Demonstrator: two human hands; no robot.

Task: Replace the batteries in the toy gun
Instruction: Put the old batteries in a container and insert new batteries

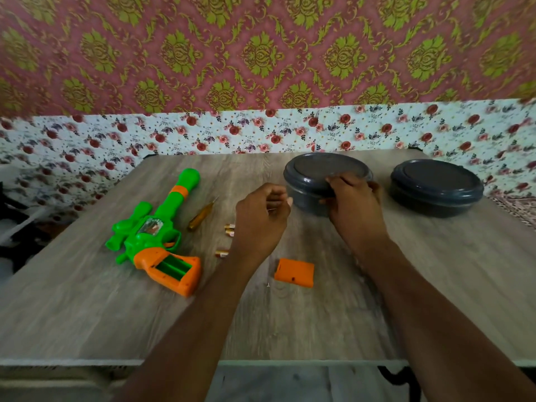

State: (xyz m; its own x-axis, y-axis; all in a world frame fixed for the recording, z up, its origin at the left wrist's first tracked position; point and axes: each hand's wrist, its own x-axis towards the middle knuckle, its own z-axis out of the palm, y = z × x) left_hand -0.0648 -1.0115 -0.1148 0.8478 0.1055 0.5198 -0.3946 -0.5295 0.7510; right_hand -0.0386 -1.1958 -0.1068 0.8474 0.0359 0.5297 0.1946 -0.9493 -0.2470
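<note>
Plastic in glossy green and orange forms the toy gun (153, 230), which lies flat on the left of the grey wood-grain counter (87, 300), its barrel pointing away toward the wall. The orange grip sits nearest the front edge with its battery compartment (174, 268) uncovered, showing a ribbed green inside. Just right of the barrel lies a slim screwdriver (201, 216) with a translucent amber handle and a thin metal tip. Next come small cylindrical batteries (229, 230), copper-toned with pale ends: two side by side and a third a little nearer. Any print on them is too blurred to read.

The left hand (261, 219) hangs just beside them, its fingers (278, 195) curled inward close to a container's wall. I cannot tell whether they pinch anything. Between the two forearms a flat, rectangular orange plastic cover (294, 272) rests on the wood grain.

Right of centre stands a round, dark grey plastic container (307, 181) with a matching lid. The right hand (352, 207) grips it, fingers hooked over the lid's rim and thumb against the side. A second container (435, 187) of the same shape and colour, lid on, stands apart at the far right.
</note>
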